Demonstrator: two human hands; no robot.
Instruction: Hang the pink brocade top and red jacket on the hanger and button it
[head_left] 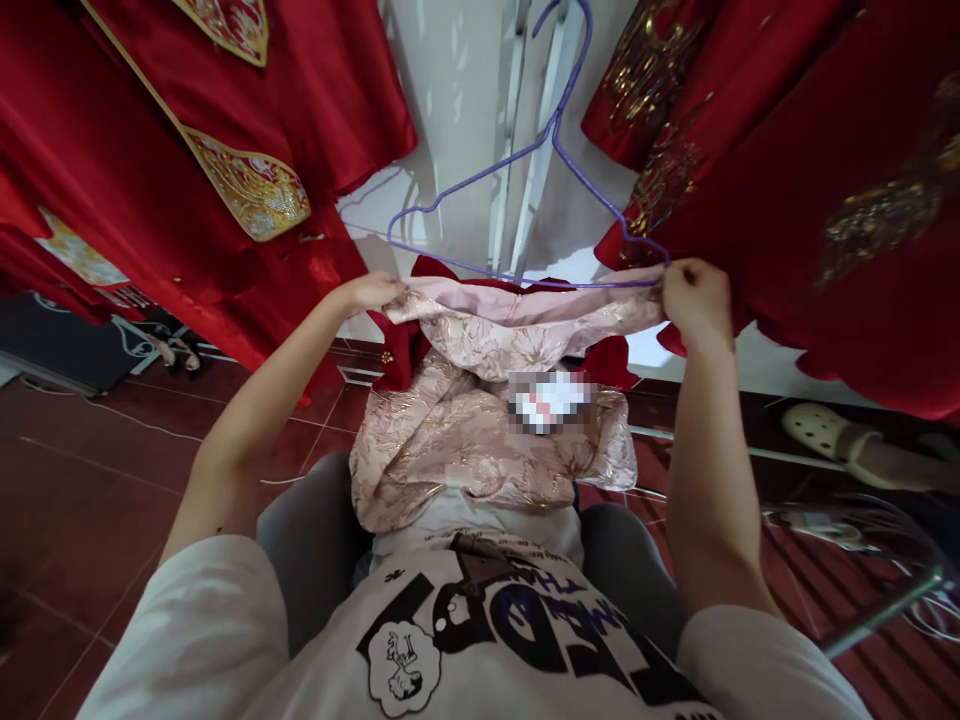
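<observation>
Two bare hands, well apart, each clamped on one top corner of a pink-and-gold floral brocade garment [465, 445]: left hand [371, 292] on one corner, right hand [697, 300] on the other. Garment hangs down over the person's grey fabric trousers [311, 530], with red satin trim [604, 362] showing at its edges. Thin purple coated-wire hanger [480, 172] sits tilted above it, lower bar along the garment's top edge, right end just at the right hand. Small white patch [550, 402] on the garment is pixelated, unreadable. Long red satin robes with gold embroidery [187, 120] hang on both sides. Below: dark red tile floor [97, 480], white perforated clog [817, 430] at right.
</observation>
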